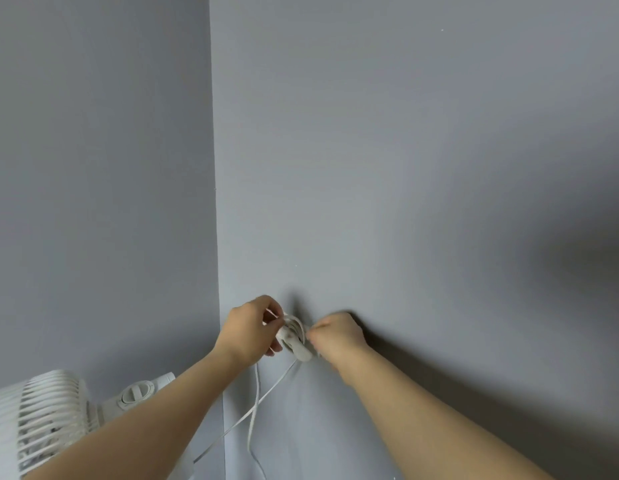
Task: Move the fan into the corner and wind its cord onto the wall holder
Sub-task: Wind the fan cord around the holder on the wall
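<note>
Item: fan (pixel 48 417) — white, slatted grille. It stands low at the left, close to the corner where the two grey walls meet, and is partly hidden behind the left forearm. Judged to be already in its place.

Item: wall holder (pixel 297 344) — a small white fitting on the right-hand wall (pixel 422 168), just right of the corner and between the two hands. Several turns of cord lie on it.

Item: cord (pixel 255 403) — thin and white. Two strands hang below the holder and cross. One runs down and left towards the fan; the other drops out of sight at the bottom edge.

Item: left hand (pixel 247 332) — at the holder's upper left, with thumb and fingers pinching a loop of cord.

Item: right hand (pixel 337 336) — fingers curled in against the holder's right edge. Whether they pinch the cord or only steady the fitting, I cannot tell from where I stand.

Step in hand, as judged: winding, well begun, with slack left to take up.

Notes for doing it well:
- Lay each turn flat beside the one before it, not across it.
- Hold light, even tension so the turns do not spring off.
- Brace the holder with one hand, since a hard pull could drag it off the wall.
- Uncross the hanging strands before drawing them up.
- Leave the run to the fan a little loose so the fan is not tugged out of the corner.
</note>
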`<state>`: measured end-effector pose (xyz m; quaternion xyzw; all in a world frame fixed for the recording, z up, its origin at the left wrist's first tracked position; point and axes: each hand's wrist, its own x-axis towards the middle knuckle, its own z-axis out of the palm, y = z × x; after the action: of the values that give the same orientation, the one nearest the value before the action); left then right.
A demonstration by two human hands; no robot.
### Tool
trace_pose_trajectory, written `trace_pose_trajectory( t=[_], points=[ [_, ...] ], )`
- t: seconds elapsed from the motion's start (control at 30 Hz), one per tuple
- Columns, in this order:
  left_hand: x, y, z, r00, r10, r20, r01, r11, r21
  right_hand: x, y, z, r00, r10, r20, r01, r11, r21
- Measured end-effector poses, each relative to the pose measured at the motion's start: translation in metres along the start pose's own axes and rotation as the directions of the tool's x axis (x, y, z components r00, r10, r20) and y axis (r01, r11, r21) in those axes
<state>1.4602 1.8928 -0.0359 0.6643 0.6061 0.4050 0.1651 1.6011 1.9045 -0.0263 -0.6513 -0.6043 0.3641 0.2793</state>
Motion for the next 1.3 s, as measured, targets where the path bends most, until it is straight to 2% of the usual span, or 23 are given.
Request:
trace_pose_trajectory(
  t=[0.07,0.23,0.37,0.5,0.93,1.17,1.3],
  points=[
    [0.001,0.001,-0.004,0.999,0.039,-0.019,-0.038,0.998,0.046,0.000,0.006,0.004,0.996,-0.076,-0.054,0.069,0.991,-0.117],
    [0.013,-0.006,0.001,0.994,0.113,0.005,-0.112,0.971,0.213,0.001,0.013,0.015,0.986,-0.163,-0.023,0.148,0.940,-0.306],
    [0.020,-0.011,0.004,0.991,0.128,0.029,-0.131,0.952,0.276,0.007,0.016,0.019,0.977,-0.210,-0.042,0.172,0.886,-0.431],
    [0.026,-0.016,0.008,0.996,0.083,0.038,-0.091,0.920,0.380,0.011,0.015,0.015,0.973,-0.225,-0.057,0.159,0.825,-0.542],
    [0.044,-0.042,0.026,0.979,-0.200,0.044,0.187,0.959,0.214,0.010,0.018,0.015,0.961,-0.273,-0.043,0.185,0.748,-0.637],
    [0.041,-0.047,0.035,0.927,-0.359,0.110,0.363,0.932,-0.021,0.009,0.017,0.015,0.963,-0.270,-0.019,0.198,0.751,-0.630],
    [0.048,-0.050,0.039,0.906,-0.408,0.108,0.417,0.906,-0.077,0.009,0.017,0.015,0.964,-0.265,-0.017,0.196,0.753,-0.628]
  ],
)
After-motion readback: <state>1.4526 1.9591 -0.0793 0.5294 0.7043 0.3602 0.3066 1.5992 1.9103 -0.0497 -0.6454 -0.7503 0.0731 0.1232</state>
